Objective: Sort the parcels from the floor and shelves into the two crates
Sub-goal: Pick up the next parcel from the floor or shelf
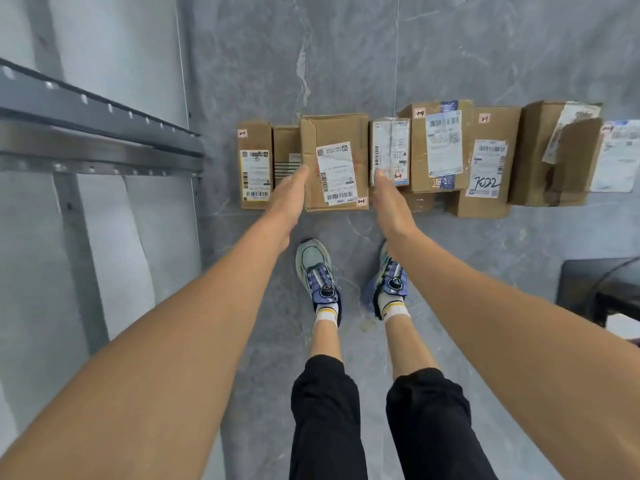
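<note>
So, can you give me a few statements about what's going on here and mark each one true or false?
1. The parcels lie in a row on the floor. True.
2. The left hand and right hand reach to either side of one box. True.
3. The person is barefoot. False: they wear shoes.
4. The parcels are unlabelled. False: they carry white labels.
5. A metal shelf is on the person's left. True.
</note>
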{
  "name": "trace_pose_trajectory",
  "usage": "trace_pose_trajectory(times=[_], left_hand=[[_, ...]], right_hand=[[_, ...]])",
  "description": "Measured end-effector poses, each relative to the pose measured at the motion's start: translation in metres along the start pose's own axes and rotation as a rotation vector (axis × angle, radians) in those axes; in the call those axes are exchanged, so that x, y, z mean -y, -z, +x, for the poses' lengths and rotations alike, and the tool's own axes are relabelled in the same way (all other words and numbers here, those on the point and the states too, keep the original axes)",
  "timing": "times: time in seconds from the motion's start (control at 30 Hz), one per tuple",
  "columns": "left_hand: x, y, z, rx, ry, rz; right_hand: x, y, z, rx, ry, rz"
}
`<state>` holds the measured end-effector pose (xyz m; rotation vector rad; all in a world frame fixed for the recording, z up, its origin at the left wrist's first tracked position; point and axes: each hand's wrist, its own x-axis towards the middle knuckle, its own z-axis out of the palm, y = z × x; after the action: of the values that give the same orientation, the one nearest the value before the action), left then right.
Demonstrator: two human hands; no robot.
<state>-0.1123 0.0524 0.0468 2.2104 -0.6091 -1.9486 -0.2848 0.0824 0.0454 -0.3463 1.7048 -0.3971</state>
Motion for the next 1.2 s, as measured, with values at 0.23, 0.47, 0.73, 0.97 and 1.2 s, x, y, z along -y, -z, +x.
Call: trace_pose_trajectory(times=[0.23, 0.47, 0.73, 0.97, 1.2], left_hand=[[0.018, -0.025, 0.072, -0.017, 0.023, -0.043], [0.017, -0.028, 0.093, -0.021, 0.042, -0.121], [0.032, -0.008, 0.099, -0.046, 0.103, -0.110], [0.028, -0.011, 0.122, -0.011, 0.039, -0.139], [0.040, -0.009, 0.123, 0.021, 0.011, -0.264]], right_hand=[[-0.028, -0.007, 0.060, -0.070, 0.048, -0.049], [-0.035, -0.014, 0.077, -0.045, 0.030, -0.001], [-0.035, -0.026, 0.073, -0.010, 0.014, 0.039], [-0.033, -0.030, 0.117, 0.034, -0.013, 0.043], [-0.022, -0.042, 0.112, 0.088, -0.032, 0.067]])
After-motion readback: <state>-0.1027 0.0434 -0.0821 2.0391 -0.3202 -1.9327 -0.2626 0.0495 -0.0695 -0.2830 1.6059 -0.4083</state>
